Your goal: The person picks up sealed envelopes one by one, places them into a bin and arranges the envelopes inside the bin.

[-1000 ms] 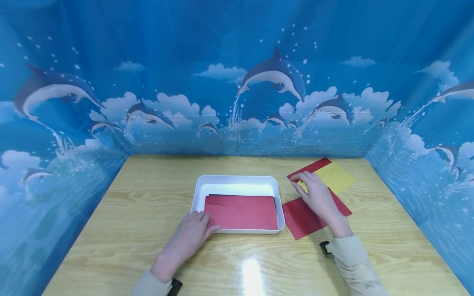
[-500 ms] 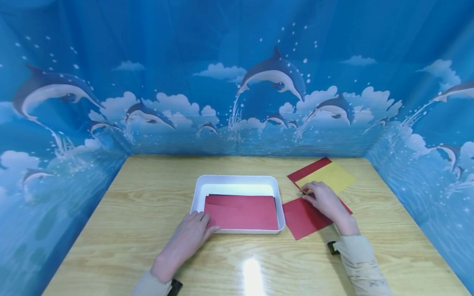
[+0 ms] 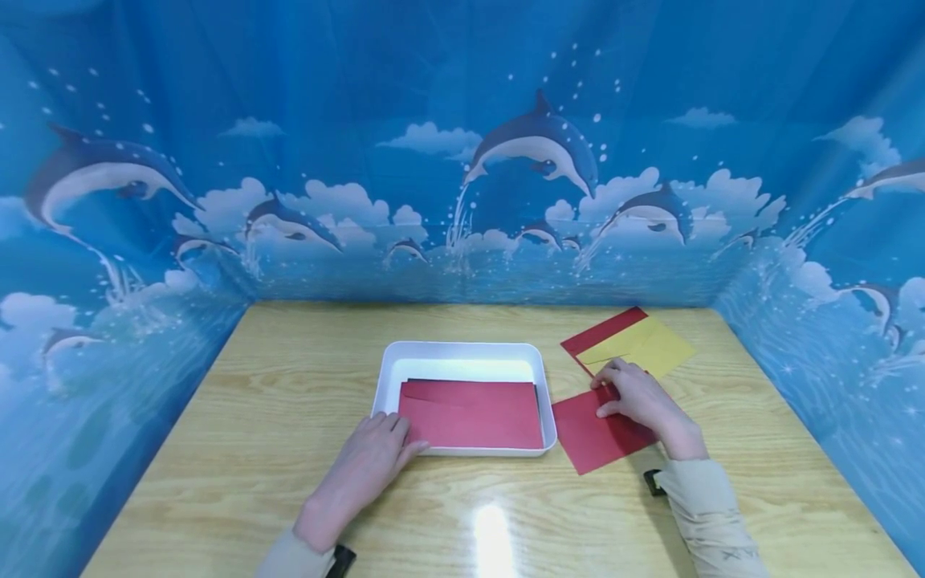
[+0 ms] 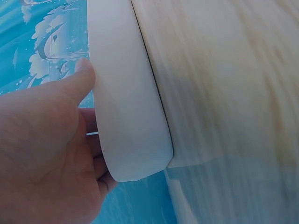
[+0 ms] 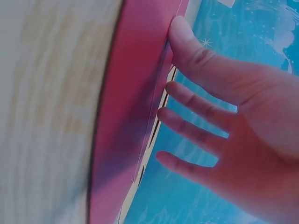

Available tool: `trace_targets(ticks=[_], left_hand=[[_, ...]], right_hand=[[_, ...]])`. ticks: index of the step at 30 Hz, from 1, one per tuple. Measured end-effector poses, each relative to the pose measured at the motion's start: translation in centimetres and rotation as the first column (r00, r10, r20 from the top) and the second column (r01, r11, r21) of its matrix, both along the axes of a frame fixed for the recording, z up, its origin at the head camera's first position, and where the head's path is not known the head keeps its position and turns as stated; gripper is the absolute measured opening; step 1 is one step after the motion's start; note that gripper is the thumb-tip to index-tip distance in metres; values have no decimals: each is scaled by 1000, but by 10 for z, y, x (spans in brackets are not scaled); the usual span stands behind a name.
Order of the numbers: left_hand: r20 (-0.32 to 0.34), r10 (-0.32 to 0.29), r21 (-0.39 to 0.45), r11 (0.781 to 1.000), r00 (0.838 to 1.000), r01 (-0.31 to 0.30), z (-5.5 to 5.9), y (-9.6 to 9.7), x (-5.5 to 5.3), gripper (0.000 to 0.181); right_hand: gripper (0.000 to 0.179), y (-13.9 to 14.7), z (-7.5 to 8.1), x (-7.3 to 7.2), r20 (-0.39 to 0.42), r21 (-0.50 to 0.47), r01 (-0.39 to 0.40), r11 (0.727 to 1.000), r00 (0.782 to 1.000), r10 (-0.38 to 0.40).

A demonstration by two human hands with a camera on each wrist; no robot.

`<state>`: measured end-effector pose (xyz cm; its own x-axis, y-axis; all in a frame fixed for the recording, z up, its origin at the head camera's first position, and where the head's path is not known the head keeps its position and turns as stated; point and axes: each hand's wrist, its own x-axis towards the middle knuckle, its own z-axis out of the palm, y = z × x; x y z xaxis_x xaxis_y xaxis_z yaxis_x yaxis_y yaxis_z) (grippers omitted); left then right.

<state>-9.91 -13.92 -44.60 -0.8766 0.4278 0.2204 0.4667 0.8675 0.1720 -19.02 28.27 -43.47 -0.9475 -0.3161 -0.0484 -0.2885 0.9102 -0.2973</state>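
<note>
A white tray [image 3: 499, 351] stands mid-table with a red envelope [image 3: 470, 413] lying in its front half, over something dark at its edges. My left hand [image 3: 372, 453] grips the tray's front left corner; the left wrist view shows the thumb and fingers around its white wall. To the right, a second red envelope [image 3: 587, 437] lies on the table. My right hand [image 3: 643, 401] pinches at its far edge, thumb on the red face in the right wrist view. The index finger is hidden there. Beyond lie a yellow envelope [image 3: 650, 341] and, partly under it, another red one [image 3: 603, 331].
The wooden table [image 3: 311, 361] reaches back to a blue curtain [image 3: 325, 104] printed with dolphins, which also hangs at both sides. A bright reflection shows on the table in front of the tray.
My right hand has come down and right from the yellow envelope's corner to the nearer red envelope, which has shifted slightly toward me. The left hand and tray have stayed put.
</note>
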Motion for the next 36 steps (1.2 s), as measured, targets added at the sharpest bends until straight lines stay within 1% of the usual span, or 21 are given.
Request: trace_targets(ticks=[6, 9, 12, 16, 19, 22, 25, 27, 31, 34, 36], left_hand=[[-10, -3, -4, 1000, 1000, 3, 0, 0, 0, 31], [-8, -1, -2, 1000, 1000, 1, 0, 0, 0, 31], [-1, 3, -2, 1000, 1000, -3, 1, 1, 0, 31], [14, 6, -5, 1000, 1000, -6, 1, 1, 0, 32], [17, 6, -1, 1000, 1000, -6, 1, 1, 0, 32], [13, 7, 2, 1000, 1000, -7, 0, 0, 0, 32], [9, 6, -1, 1000, 1000, -6, 0, 0, 0, 32], [8, 5, -2, 1000, 1000, -5, 0, 0, 0, 32], [12, 2, -2, 1000, 1000, -2, 0, 0, 0, 31], [12, 3, 0, 1000, 1000, -3, -1, 0, 0, 31], [10, 3, 3, 1000, 1000, -3, -1, 0, 0, 31]], right_hand=[[40, 3, 0, 2, 20, 8, 5, 1000, 1000, -5], [39, 7, -1, 3, 27, 14, -9, 1000, 1000, 8], [39, 12, -1, 3, 55, 7, -22, 1000, 998, 22], [39, 18, 2, 4, 115, -59, -6, 998, 993, 13], [38, 22, 6, 5, 125, -109, 17, 994, 992, -3], [30, 22, 7, 4, 98, -115, 17, 993, 995, -5], [19, 19, 8, 3, 67, -100, 11, 995, 998, -4], [15, 16, 8, 2, 51, -88, 12, 996, 999, -8], [10, 9, 10, 1, 20, -64, 37, 997, 999, -36], [12, 5, 11, 0, -10, -59, 55, 997, 998, -56], [14, 4, 11, 0, -48, -59, 70, 996, 996, -72]])
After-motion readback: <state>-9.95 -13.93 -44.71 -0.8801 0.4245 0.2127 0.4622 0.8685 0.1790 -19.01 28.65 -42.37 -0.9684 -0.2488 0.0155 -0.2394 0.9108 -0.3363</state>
